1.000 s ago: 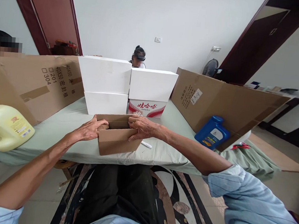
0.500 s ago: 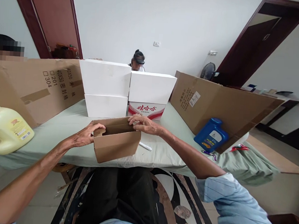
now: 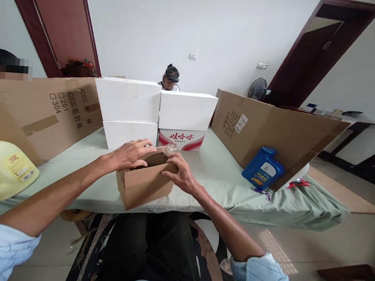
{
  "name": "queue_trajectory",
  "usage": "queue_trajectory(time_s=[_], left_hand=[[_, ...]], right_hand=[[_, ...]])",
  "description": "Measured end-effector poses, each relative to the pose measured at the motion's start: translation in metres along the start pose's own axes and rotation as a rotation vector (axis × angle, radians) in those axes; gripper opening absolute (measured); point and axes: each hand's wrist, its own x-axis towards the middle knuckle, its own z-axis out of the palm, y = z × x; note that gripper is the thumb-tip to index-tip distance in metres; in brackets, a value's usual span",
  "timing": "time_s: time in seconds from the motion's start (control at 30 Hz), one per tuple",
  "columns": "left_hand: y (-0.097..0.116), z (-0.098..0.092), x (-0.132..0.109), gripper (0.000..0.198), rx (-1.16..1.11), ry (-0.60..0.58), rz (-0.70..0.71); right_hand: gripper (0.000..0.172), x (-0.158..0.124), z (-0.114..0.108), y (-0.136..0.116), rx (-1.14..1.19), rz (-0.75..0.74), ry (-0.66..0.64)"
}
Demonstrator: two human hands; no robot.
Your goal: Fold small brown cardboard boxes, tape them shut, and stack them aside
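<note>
A small brown cardboard box [image 3: 148, 187] stands open at the top near the front edge of the table. My left hand [image 3: 131, 154] reaches over its left end, fingers along the back rim and thumb dipping toward the opening. At the right end, my right hand [image 3: 182, 172] grips the corner, its thumb against the front wall. Crumpled clear plastic or tape [image 3: 170, 149] sticks up at the box's back right corner, beside my right fingers. Shadow and my left hand hide most of the box's inside.
White boxes [image 3: 129, 100] stand stacked behind the small box, one with red print [image 3: 181, 139]. Large cardboard sheets flank the table at left [image 3: 54, 110] and right [image 3: 268, 129]. A yellow jug [image 3: 12, 167], a blue bottle [image 3: 262, 168] and a purple pen-like item [image 3: 261, 191] lie around. Two people sit beyond.
My left hand has moved from the left end flap up over the opening. My right hand has shifted from the back rim to the right front corner. The view has shifted slightly.
</note>
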Motion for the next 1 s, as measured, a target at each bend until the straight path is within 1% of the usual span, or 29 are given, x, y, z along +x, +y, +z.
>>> queue_trajectory(time_s=[0.07,0.1,0.17,0.23,0.3,0.37,0.5,0.6,0.7,0.77,0.8,0.83,0.9,0.97,1.0], left_hand=[[0.004,0.005,0.025,0.052,-0.006,-0.005,0.052],[0.006,0.009,0.037,0.048,-0.009,-0.011,0.082],[0.009,0.018,0.055,0.034,-0.016,-0.026,0.136],[0.010,0.025,0.067,0.024,-0.030,-0.039,0.174],[0.008,0.030,0.070,0.023,-0.055,-0.047,0.200],[0.004,0.032,0.068,0.026,-0.094,-0.057,0.224],[-0.004,0.029,0.065,0.033,-0.187,-0.067,0.232],[-0.004,0.022,0.063,0.033,-0.224,-0.028,0.190],[0.005,0.009,0.046,0.028,-0.225,0.049,0.135],[0.012,0.000,0.024,0.027,-0.226,0.076,0.113],[0.014,-0.004,0.010,0.027,-0.232,0.067,0.112],[0.016,-0.007,-0.005,0.028,-0.241,0.043,0.116],[0.016,-0.012,-0.032,0.032,-0.262,-0.059,0.112],[0.012,-0.013,-0.055,0.037,-0.267,-0.161,0.075],[0.010,-0.013,-0.063,0.038,-0.259,-0.184,0.041]], right_hand=[[0.029,-0.003,0.002,-0.006,0.007,-0.044,-0.035],[0.028,-0.004,0.003,-0.009,0.005,-0.061,-0.053],[0.027,-0.006,0.004,-0.015,-0.003,-0.084,-0.077],[0.026,-0.009,0.005,-0.018,-0.017,-0.093,-0.058],[0.025,-0.013,0.005,-0.018,-0.035,-0.083,-0.015],[0.026,-0.015,0.004,-0.018,-0.058,-0.072,0.007],[0.026,-0.011,0.004,-0.018,-0.087,-0.062,-0.037],[0.024,-0.005,0.001,-0.015,-0.080,-0.038,-0.059],[0.026,-0.001,-0.002,-0.011,-0.109,-0.045,-0.046],[0.025,0.001,-0.006,-0.009,-0.162,-0.087,-0.073],[0.024,0.003,-0.008,-0.009,-0.191,-0.113,-0.100],[0.023,0.005,-0.011,-0.009,-0.217,-0.138,-0.132],[0.022,0.012,-0.016,-0.010,-0.252,-0.184,-0.204],[0.023,0.020,-0.019,-0.011,-0.270,-0.213,-0.267],[0.023,0.023,-0.021,-0.012,-0.279,-0.220,-0.294]])
